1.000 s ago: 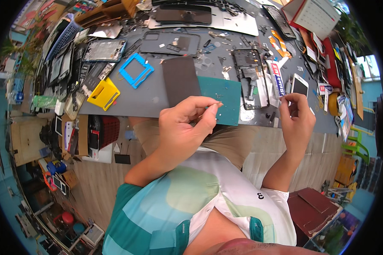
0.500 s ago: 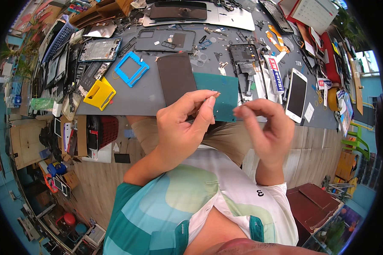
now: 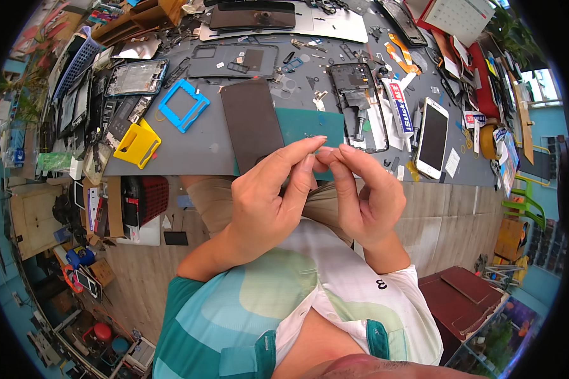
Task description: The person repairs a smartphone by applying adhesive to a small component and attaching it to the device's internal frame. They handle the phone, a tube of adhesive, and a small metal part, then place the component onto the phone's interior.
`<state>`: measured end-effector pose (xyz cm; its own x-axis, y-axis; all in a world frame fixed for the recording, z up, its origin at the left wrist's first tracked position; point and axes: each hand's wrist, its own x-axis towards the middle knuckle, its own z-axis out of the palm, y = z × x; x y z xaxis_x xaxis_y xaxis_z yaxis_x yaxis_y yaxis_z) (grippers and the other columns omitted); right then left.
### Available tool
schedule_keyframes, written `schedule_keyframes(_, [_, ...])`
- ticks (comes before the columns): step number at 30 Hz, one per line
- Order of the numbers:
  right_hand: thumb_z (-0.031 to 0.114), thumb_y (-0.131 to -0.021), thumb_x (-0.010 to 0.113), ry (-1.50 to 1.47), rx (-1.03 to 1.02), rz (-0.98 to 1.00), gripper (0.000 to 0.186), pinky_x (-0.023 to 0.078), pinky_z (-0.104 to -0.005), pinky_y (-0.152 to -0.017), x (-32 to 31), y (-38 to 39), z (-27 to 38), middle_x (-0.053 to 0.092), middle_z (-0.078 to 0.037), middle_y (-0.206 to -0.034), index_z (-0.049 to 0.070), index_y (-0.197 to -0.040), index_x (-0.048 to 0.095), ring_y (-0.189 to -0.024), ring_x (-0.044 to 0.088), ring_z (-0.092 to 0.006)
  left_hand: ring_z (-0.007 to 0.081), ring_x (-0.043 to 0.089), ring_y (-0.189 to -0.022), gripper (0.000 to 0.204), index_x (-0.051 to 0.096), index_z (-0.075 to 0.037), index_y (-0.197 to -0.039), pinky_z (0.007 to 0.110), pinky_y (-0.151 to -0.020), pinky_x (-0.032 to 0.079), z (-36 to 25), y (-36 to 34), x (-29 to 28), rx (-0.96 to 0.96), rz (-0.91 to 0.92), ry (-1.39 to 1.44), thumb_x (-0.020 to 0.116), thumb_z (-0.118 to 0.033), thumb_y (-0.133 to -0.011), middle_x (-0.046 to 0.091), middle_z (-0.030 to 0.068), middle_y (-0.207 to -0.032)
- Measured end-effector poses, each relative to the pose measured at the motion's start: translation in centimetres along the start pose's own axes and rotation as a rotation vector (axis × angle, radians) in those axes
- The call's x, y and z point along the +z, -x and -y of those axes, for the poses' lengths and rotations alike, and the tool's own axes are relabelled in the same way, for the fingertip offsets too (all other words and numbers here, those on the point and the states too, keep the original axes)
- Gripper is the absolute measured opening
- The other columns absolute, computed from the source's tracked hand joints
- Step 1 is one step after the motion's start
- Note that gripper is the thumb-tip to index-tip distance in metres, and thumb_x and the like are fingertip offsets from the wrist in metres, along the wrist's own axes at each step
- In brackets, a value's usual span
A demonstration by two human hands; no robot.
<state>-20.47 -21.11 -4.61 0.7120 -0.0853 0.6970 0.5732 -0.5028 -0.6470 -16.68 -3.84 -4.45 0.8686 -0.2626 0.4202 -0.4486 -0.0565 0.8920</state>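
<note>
Teal mat (image 3: 310,125), one, flat on the grey table (image 3: 196,150) near its front edge, partly hidden behind the hands. Dark flat panel (image 3: 251,120), one, laid over the mat's left part, its lower end just beyond the left hand (image 3: 270,197). Left hand, bare: thumb and forefinger drawn toward a pinch. Right hand (image 3: 371,199), bare: fingertips bunched likewise, meeting or nearly meeting the left's; whether anything sits between them cannot be told. Hazards, as judged: anything held there by fingertips alone could slip and drop past the table edge to the wooden floor (image 3: 133,271), or vanish among the loose parts (image 3: 320,98) beyond. Left knuckles, if lowered, could nudge the panel askew. Opened phone frame (image 3: 349,77), one, right of the mat: a stray sweep of the right hand could catch it.
</note>
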Motion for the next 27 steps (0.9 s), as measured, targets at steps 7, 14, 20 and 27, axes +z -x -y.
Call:
schedule_keyframes(7, [-0.008, -0.093, 0.083, 0.090, -0.056, -0.019, 0.030, 0.070, -0.0413, -0.089, 0.08, -0.08, -0.17, 0.084, -0.018, -0.107, -0.004, -0.122, 0.075, -0.097, 0.085, -0.0325, 0.0195, 0.079, -0.079, 0.033, 0.075, -0.001, -0.137, 0.032, -0.068, 0.063, -0.09, 0.07, 0.35, 0.081, -0.032, -0.162, 0.072, 0.003, -0.105, 0.083, 0.0145, -0.112])
schedule_keyframes(14, [-0.009, -0.092, 0.083, 0.139, -0.071, -0.010, 0.031, 0.070, -0.0409, -0.089, 0.21, -0.29, -0.17, 0.084, -0.018, -0.109, -0.005, -0.122, 0.075, -0.101, 0.085, -0.0331, 0.0226, 0.077, -0.080, 0.036, 0.074, 0.002, -0.138, 0.034, -0.070, 0.062, -0.23, 0.02, 0.50, 0.131, -0.038, -0.211, 0.073, 0.006, -0.102, 0.083, 0.0144, -0.111])
schedule_keyframes(20, [-0.012, -0.093, 0.080, 0.107, -0.054, 0.025, 0.032, 0.069, -0.0393, -0.086, 0.00, -0.26, -0.52, 0.083, -0.020, -0.110, -0.006, -0.123, 0.073, -0.101, 0.084, -0.0333, 0.0228, 0.072, -0.074, 0.039, 0.073, 0.003, -0.138, 0.034, -0.068, 0.059, 0.00, -0.13, 0.74, 0.194, -0.058, -0.270, 0.075, 0.008, -0.099, 0.082, 0.0143, -0.106])
schedule_keyframes(27, [-0.016, -0.092, 0.076, -0.125, 0.093, -0.099, 0.032, 0.066, -0.0336, -0.076, -0.25, 0.39, -0.83, 0.081, -0.021, -0.106, -0.006, -0.123, 0.073, -0.091, 0.083, -0.0294, 0.0212, 0.071, -0.071, 0.039, 0.074, 0.003, -0.138, 0.033, -0.066, 0.058, 0.05, -0.19, 0.85, 0.184, -0.055, -0.284, 0.075, 0.008, -0.099, 0.082, 0.0130, -0.102])
